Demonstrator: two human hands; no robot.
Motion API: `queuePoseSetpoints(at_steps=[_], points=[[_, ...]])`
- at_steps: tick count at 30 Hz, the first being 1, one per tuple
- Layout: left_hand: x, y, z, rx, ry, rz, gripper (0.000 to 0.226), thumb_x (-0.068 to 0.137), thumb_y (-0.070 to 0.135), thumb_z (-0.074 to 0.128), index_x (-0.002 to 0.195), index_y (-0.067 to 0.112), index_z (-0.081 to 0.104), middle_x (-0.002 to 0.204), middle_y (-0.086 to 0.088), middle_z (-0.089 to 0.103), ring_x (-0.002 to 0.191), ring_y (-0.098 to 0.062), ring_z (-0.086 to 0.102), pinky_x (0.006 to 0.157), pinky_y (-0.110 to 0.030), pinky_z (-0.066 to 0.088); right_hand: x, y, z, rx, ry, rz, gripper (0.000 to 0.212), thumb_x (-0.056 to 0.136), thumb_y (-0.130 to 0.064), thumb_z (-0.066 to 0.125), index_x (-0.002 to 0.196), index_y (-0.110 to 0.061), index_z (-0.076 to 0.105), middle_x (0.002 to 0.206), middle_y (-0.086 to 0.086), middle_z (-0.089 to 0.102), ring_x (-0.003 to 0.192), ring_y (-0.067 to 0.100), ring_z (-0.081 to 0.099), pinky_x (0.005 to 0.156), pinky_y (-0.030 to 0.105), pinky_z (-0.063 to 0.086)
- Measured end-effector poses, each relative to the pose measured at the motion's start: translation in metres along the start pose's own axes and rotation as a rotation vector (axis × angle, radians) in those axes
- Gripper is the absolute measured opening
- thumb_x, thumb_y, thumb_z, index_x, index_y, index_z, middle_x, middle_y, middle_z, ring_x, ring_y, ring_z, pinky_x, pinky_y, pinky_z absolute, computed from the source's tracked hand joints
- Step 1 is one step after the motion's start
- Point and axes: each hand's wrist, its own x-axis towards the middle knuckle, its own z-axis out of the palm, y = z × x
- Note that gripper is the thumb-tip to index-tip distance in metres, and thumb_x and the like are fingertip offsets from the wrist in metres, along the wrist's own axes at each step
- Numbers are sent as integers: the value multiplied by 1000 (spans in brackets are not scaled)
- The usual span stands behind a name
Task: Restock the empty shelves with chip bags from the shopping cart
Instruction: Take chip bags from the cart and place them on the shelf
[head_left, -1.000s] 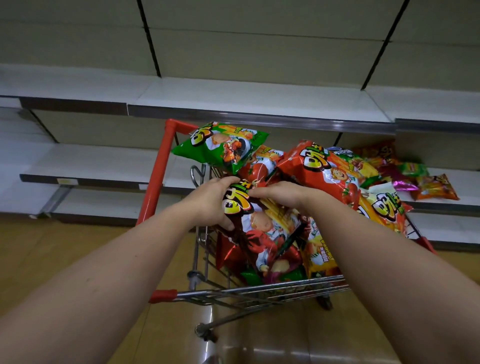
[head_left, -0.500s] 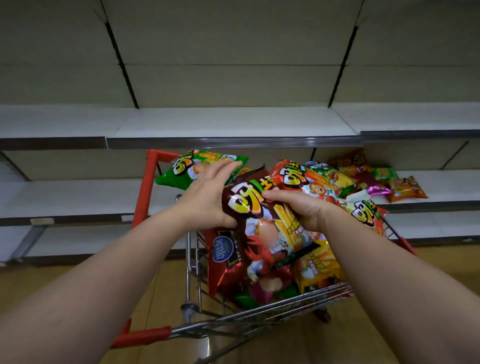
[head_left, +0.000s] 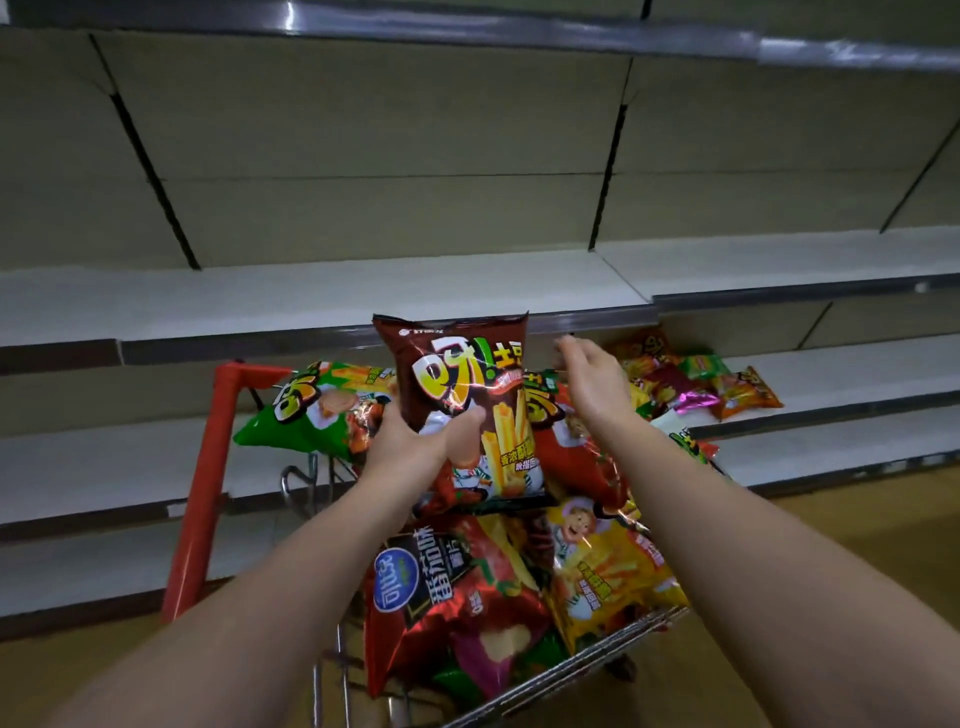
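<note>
My left hand (head_left: 415, 447) grips a dark brown chip bag (head_left: 462, 395) by its lower left part and holds it upright above the shopping cart (head_left: 208, 483). My right hand (head_left: 592, 384) hovers just right of the bag, fingers loosely spread, holding nothing. The cart is heaped with bags: a green one (head_left: 322, 410) at the left, a dark red one (head_left: 452, 587) in front, a yellow one (head_left: 608, 566) at the right. Behind the raised bag runs a bare white shelf (head_left: 322, 296).
Several chip bags (head_left: 691, 384) lie in a pile on a lower shelf (head_left: 841, 374) at the right. More bare shelves stretch left and right, with beige back panels above. The cart's red frame post stands at the left. Brown floor shows below.
My left hand has lifted the brown bag out of the cart's pile and raised it upright. My right hand has let go of it and moved off to the right.
</note>
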Motion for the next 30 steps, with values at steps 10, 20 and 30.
queuePoseSetpoints(at_steps=[10,20,30], points=[[9,-10,19,75,27,-58,102,58,67,74,139,19,36,133,-2,55,117,-27,55,101,-47,44,32,32,-2,-722,-410,-20,61,98,-32,41,150,-13,16,149,17,35,132,31,38,104,33,32],[9,-20,12,111,-40,-6,117,54,75,71,146,16,28,144,-2,45,129,-26,45,105,-45,39,42,40,2,-870,-353,57,67,94,-49,42,147,-13,26,138,17,48,126,33,45,97,36,40],[14,-31,10,12,-55,-25,109,58,65,68,146,17,26,146,-2,42,131,-25,43,108,-45,36,43,45,-2,-558,-466,242,102,70,-56,72,146,-8,24,146,15,38,128,32,43,103,39,39]])
